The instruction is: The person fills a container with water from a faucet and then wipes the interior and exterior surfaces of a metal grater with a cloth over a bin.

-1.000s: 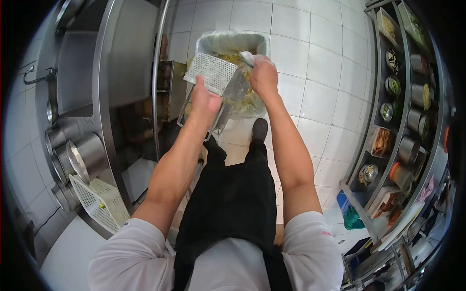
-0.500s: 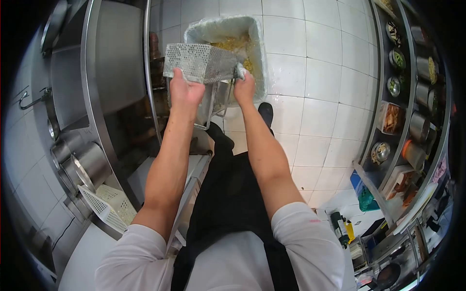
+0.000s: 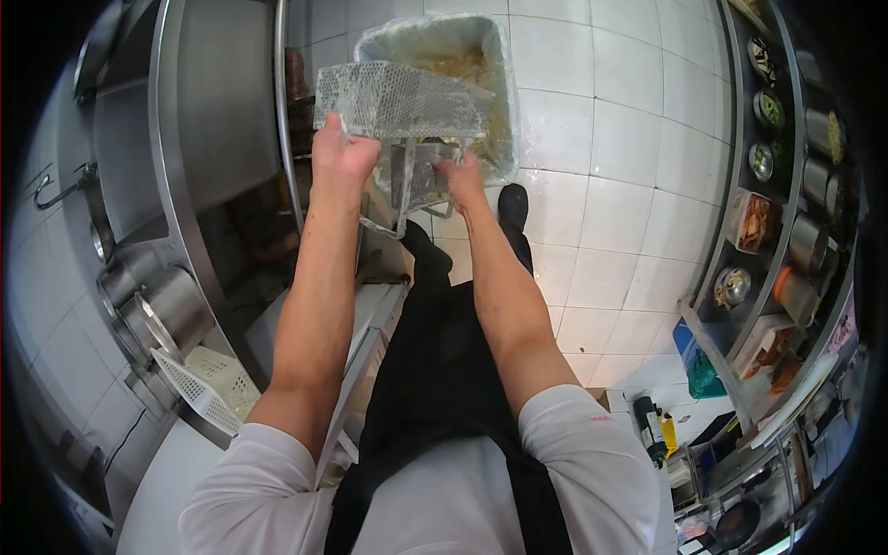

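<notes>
A perforated metal basket (image 3: 407,97) with a bar frame below it is held tilted over a waste bin (image 3: 511,102) lined with a clear bag. My left hand (image 3: 342,153) is closed on the basket's lower left edge, thumb up against the mesh. Beneath the basket's right part, my right hand (image 3: 464,178) has its fingers curled at a bar of the frame; its fingertips are partly hidden. Wet yellowish-brown scraps (image 3: 467,67) lie in the bin. Whitish residue clings to the basket's mesh.
A steel counter (image 3: 227,111) with a rail runs along the left, with steel pots (image 3: 176,305) and a white plastic basket (image 3: 213,384) nearer me. On the right, a shelf holds several bowls of ingredients (image 3: 768,109). White tiles (image 3: 601,157) cover the floor.
The basket has tipped so more of its mesh side shows. My right hand has moved down from the basket's right corner to the frame below. My left hand stays on the edge.
</notes>
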`<state>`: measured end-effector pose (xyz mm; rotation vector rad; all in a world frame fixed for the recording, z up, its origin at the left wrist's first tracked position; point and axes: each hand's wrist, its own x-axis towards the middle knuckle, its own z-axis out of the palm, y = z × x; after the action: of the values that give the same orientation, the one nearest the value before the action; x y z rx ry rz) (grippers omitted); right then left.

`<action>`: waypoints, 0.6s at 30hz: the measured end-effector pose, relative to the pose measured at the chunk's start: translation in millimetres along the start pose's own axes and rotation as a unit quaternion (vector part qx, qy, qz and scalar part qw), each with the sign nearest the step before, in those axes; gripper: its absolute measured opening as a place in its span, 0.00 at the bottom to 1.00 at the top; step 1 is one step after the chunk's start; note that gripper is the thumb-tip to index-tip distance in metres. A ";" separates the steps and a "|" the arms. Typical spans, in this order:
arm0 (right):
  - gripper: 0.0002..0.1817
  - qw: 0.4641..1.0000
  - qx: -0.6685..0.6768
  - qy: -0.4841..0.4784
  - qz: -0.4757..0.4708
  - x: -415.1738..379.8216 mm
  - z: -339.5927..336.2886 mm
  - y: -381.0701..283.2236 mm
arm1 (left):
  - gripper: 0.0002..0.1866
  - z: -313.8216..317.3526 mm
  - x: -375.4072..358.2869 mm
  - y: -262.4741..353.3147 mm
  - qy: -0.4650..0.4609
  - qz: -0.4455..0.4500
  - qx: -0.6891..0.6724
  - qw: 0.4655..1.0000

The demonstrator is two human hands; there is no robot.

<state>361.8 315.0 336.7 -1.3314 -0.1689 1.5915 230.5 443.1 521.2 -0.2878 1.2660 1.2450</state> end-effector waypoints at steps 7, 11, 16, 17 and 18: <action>0.19 0.998 0.051 -0.045 0.018 -3.2 4.4 -5.2 | 0.18 -4.8 20.1 8.7 -0.079 -0.057 -0.052 0.994; 0.18 0.996 0.068 -0.040 0.037 -11.5 6.9 -11.8 | 0.21 -9.1 -10.1 -3.9 -0.060 0.020 0.181 0.981; 0.18 0.998 0.059 -0.010 0.016 -6.3 9.1 -2.5 | 0.29 -54.7 -37.9 -21.5 -0.113 0.116 0.641 0.750; 0.18 0.998 0.065 -0.006 0.023 -6.6 10.2 -1.6 | 0.30 -58.0 -39.2 -25.0 -0.130 0.113 0.712 0.681; 0.18 0.997 0.070 -0.001 0.028 -8.5 11.4 -5.1 | 0.29 -57.5 -37.1 -26.8 -0.122 0.101 0.741 0.652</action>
<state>354.7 316.4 350.0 -1.2355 -0.0191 1.6209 228.0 369.7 519.1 1.2065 1.6793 0.0557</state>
